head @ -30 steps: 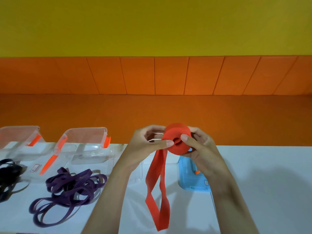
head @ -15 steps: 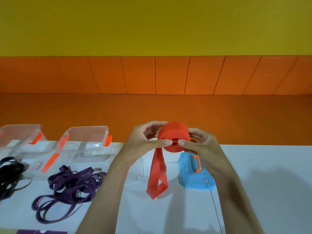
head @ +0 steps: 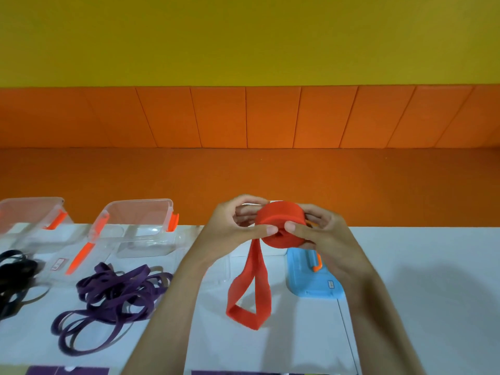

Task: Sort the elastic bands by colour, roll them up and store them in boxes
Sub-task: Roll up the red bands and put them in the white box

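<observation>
Red band roll (head: pixel 281 221) between both hands (head: pixel 230 232) (head: pixel 328 240)

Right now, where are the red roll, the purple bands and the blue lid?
red roll (head: pixel 280 215), head view, upper wound surface between the two thumbs.
purple bands (head: pixel 113 293), head view, middle of the tangled pile.
blue lid (head: pixel 303 281), head view, bare blue surface beside the orange clip.

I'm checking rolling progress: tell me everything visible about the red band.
The red band is a wide, flat, matte strip, mostly wound into a thick roll held above the white table. The left hand and right hand grip it, thumbs pressing its near face. An unrolled loop hangs down.
</observation>
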A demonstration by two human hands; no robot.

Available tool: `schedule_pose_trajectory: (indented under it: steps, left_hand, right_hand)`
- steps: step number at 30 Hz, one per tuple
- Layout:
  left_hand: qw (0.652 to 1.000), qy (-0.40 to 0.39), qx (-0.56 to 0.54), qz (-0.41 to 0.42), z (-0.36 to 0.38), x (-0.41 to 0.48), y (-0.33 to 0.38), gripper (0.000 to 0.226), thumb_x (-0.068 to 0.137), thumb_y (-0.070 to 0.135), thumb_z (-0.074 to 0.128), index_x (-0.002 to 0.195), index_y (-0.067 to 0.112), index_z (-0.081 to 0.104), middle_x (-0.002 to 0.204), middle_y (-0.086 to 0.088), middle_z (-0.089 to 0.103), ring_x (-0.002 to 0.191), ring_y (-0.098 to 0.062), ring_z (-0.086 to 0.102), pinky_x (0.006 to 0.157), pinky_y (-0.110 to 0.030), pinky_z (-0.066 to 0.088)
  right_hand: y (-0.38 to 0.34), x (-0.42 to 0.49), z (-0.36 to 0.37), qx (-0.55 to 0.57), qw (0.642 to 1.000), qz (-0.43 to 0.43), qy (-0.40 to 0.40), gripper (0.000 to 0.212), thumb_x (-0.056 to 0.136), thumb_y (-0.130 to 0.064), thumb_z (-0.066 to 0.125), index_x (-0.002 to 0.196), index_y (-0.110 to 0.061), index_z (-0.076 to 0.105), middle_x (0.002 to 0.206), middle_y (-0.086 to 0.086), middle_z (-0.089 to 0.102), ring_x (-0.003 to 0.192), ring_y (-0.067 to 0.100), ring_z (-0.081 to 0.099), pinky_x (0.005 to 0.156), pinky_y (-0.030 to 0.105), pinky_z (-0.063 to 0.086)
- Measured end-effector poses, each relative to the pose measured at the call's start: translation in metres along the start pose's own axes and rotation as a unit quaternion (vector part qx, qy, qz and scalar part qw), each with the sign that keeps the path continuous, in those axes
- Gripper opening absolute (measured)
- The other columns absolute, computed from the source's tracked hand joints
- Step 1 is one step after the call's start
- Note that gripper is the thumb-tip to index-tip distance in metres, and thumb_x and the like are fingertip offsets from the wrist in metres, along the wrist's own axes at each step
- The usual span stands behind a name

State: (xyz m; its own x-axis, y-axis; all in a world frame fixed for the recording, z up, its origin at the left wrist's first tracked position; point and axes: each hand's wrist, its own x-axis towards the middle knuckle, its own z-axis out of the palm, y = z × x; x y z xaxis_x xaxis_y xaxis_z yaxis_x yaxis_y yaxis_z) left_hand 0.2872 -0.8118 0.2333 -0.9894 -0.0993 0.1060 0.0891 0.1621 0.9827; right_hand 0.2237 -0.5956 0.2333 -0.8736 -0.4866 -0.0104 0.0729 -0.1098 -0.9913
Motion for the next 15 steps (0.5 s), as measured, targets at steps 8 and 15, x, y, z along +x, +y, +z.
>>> schedule_pose_trajectory:
  steps: [8,15]
  left_hand:
    - [0.998,-0.027,0.063,0.011,-0.021,0.000,0.012,0.043,0.069,0.023,0.100,0.107,0.023,0.081,0.098,0.004,0.082,0.091,-0.012,0.079,0.077,-0.018,0.059]
    - [1.000,-0.025,0.003,0.019,-0.012,-0.002,0.007,0.044,0.078,0.021,0.095,0.117,0.025,0.075,0.111,0.002,0.080,0.105,-0.016,0.077,0.087,-0.025,0.060]
  right_hand:
    - [-0.002,-0.001,0.005,-0.095,0.993,-0.029,-0.067,0.049,0.071,-0.030,0.094,0.116,-0.032,0.075,0.117,-0.006,0.078,0.111,0.011,0.073,0.089,0.021,0.059]
    - [0.007,-0.002,0.005,0.058,0.998,-0.017,-0.017,0.046,0.072,-0.022,0.091,0.114,-0.013,0.074,0.118,0.011,0.075,0.109,0.032,0.074,0.081,0.035,0.064]
